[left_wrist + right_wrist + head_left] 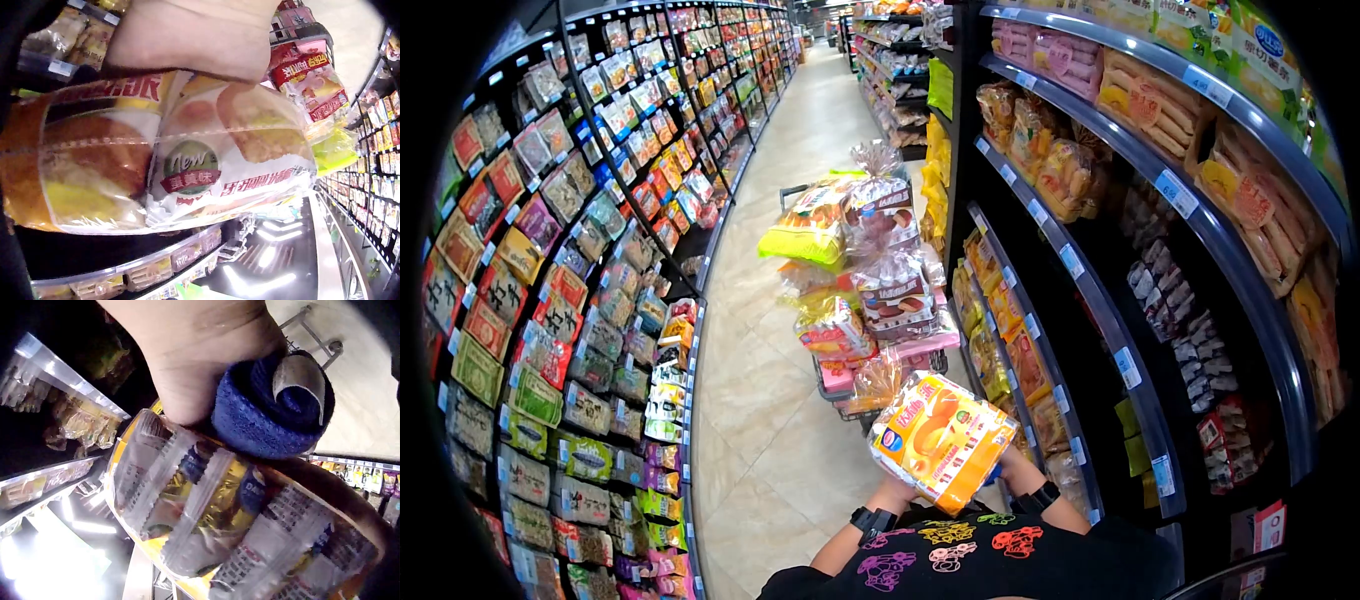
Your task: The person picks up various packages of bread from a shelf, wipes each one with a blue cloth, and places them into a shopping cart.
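An orange-and-white bag of packaged bread (943,440) is held up in front of the chest, tilted, its printed face toward the head camera. At its lower left, my left hand (897,494) holds it from behind. My right hand (1018,470) grips the opposite end; the fingers of both hands are largely hidden by the bag. In the right wrist view, small wrapped pieces (219,506) show through the clear end. A rolled blue cloth (262,409) with a pale strip sits against the right hand (200,356). In the left wrist view, the left hand (194,37) lies along the bag.
Just ahead stands a shopping cart (836,396) heaped with bagged breads (897,295) and a green-edged package (802,235). Close on the right are curved shelves (1100,110) of snacks. Packets hang on the left rack (550,330). A tiled aisle (745,400) runs forward.
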Tool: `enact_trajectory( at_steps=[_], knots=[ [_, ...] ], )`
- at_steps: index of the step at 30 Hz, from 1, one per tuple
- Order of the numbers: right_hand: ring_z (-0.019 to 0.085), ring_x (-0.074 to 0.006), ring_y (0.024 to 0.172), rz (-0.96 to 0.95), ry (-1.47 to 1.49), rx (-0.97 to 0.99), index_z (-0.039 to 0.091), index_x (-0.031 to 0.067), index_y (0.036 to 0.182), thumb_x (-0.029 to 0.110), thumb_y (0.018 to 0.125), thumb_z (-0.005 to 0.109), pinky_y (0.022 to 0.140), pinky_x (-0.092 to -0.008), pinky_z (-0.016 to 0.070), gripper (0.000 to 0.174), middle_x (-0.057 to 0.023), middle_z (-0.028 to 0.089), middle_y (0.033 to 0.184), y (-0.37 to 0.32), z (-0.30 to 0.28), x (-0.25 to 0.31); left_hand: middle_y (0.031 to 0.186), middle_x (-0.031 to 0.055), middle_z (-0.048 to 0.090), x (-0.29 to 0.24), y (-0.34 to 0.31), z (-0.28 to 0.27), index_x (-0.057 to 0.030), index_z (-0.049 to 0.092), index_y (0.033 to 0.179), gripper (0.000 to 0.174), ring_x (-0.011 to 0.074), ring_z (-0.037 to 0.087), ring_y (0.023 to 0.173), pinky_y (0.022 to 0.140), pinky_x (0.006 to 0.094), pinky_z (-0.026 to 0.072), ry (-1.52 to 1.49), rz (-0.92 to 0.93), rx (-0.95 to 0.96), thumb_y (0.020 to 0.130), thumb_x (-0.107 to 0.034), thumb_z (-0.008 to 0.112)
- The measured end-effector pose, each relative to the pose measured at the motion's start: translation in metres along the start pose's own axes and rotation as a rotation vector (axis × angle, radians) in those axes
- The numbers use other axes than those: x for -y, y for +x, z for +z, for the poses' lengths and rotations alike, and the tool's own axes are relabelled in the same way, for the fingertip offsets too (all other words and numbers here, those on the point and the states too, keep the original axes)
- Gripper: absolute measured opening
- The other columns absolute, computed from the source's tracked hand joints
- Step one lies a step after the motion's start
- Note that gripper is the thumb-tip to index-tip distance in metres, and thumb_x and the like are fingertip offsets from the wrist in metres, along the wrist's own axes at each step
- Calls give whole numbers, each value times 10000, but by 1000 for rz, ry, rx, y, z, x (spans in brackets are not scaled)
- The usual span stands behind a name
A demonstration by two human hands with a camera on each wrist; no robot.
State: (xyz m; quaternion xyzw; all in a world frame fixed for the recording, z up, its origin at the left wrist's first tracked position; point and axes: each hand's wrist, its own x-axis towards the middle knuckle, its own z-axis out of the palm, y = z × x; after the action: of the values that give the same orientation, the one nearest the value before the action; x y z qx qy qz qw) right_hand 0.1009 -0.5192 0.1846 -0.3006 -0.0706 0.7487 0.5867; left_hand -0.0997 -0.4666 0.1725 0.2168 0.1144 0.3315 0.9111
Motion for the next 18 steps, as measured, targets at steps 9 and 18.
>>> enact_trajectory(
  at_steps=[9, 18],
  knots=[
    [536, -234, 1093, 84, 23, 77, 397, 26, 1293, 409, 905, 450, 933, -374, 436, 547, -146, 496, 1255, 18, 0, -3, 1331, 95, 421, -39, -13, -20, -78, 352, 1319, 419, 220, 443, 1177, 975, 370, 391, 22, 23, -66, 939, -248, 398],
    [557, -139, 1019, 339, -560, 206, 374, 3, 1291, 362, 904, 491, 858, -282, 464, 541, -108, 536, 1200, 35, -27, -15, 1259, 123, 490, -68, -29, -74, -49, 429, 1261, 442, 244, 502, 1111, 959, 387, 406, -68, -23, -184, 921, -327, 378]
  ],
)
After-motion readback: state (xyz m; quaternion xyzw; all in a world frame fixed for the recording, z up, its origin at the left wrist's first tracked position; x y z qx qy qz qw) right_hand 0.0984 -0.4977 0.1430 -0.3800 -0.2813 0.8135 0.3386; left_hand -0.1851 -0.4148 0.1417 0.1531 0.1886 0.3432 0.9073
